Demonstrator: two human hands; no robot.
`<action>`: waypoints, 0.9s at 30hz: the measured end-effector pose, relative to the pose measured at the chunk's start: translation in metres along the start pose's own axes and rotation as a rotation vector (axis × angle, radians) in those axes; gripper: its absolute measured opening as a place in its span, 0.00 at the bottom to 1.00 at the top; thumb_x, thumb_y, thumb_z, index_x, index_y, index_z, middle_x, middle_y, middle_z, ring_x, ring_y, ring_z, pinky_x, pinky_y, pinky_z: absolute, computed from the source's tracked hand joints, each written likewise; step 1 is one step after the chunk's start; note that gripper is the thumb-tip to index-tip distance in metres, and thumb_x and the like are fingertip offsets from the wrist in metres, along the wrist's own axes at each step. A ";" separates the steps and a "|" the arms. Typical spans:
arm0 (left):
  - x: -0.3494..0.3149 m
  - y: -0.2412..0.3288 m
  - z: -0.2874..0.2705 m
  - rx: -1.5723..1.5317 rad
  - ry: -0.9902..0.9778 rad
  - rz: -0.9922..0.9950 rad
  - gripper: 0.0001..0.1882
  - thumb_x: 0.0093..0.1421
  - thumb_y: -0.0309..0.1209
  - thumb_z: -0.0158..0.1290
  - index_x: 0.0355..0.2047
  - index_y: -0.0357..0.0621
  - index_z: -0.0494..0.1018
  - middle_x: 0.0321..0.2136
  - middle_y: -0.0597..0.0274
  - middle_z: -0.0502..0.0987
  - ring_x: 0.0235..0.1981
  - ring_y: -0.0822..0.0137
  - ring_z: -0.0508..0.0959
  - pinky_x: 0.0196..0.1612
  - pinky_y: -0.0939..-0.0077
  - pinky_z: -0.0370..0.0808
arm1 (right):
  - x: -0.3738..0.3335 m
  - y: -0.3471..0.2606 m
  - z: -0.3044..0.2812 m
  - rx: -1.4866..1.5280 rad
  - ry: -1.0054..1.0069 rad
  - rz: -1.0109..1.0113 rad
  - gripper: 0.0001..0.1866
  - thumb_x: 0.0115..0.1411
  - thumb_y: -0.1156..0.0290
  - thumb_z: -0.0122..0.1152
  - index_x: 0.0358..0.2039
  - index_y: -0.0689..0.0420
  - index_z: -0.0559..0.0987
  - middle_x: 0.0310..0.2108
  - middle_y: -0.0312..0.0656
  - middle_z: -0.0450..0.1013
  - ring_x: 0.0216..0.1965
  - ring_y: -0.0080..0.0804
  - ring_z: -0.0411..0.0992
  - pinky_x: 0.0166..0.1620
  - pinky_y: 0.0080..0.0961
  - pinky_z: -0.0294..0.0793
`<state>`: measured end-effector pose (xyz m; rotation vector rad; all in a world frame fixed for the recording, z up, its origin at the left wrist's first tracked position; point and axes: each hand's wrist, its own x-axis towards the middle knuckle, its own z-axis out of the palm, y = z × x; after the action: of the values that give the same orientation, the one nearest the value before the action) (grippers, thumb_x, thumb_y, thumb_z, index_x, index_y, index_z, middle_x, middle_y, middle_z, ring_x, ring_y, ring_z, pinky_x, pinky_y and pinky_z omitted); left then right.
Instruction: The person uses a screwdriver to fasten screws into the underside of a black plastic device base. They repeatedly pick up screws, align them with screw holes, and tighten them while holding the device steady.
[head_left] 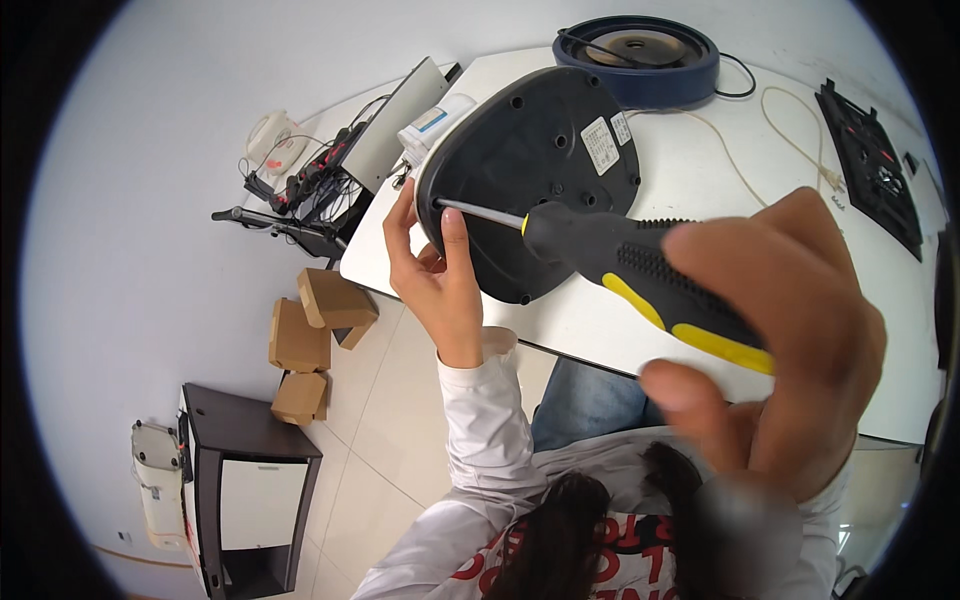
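A small appliance (pixel 500 150) is tipped up on the white table, its rounded black underside facing me. Recessed screw holes, small feet and white labels show on that face, and a strip of its pale body shows behind the edge. My left hand (pixel 440 295) grips the near-left rim, thumb on the black face and fingers behind. In my right hand (pixel 810 330) is a screwdriver (pixel 600 250) with a black and yellow handle. Its metal shaft points left, with the tip at a hole by the rim, just above my left thumb. My right fingers hide the handle's end.
At the back of the table (pixel 620 330) stands a round dark-blue appliance (pixel 640 85) with a cord. A pale cable (pixel 770 120) and an open black tool case (pixel 870 165) lie to the right. Cardboard boxes (pixel 300 335) and a dark cabinet (pixel 250 430) are on the left floor.
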<state>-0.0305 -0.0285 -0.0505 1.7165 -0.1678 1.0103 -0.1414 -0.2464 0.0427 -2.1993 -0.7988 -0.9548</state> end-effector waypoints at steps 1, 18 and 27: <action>-0.001 0.001 0.001 -0.022 0.001 0.009 0.23 0.59 0.32 0.54 0.53 0.36 0.66 0.44 0.52 0.71 0.36 0.73 0.75 0.31 0.85 0.73 | -0.003 -0.003 -0.003 0.014 -0.029 0.020 0.26 0.47 0.68 0.68 0.46 0.62 0.69 0.33 0.45 0.71 0.29 0.33 0.70 0.30 0.27 0.70; -0.011 0.004 0.008 -0.056 -0.010 0.045 0.22 0.59 0.29 0.54 0.52 0.33 0.65 0.43 0.52 0.71 0.30 0.70 0.77 0.27 0.85 0.74 | -0.015 -0.005 -0.014 -0.173 -0.188 0.071 0.33 0.58 0.49 0.55 0.54 0.60 0.61 0.36 0.49 0.70 0.30 0.31 0.70 0.26 0.20 0.67; -0.012 0.000 0.005 -0.045 0.003 0.057 0.22 0.58 0.29 0.54 0.52 0.33 0.66 0.43 0.52 0.71 0.30 0.70 0.77 0.26 0.85 0.74 | -0.030 -0.012 -0.014 -0.121 -0.272 0.386 0.29 0.61 0.44 0.42 0.43 0.61 0.70 0.28 0.45 0.70 0.21 0.31 0.69 0.21 0.22 0.64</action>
<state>-0.0352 -0.0368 -0.0594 1.6771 -0.2373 1.0435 -0.1731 -0.2574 0.0302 -2.5014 -0.4113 -0.5336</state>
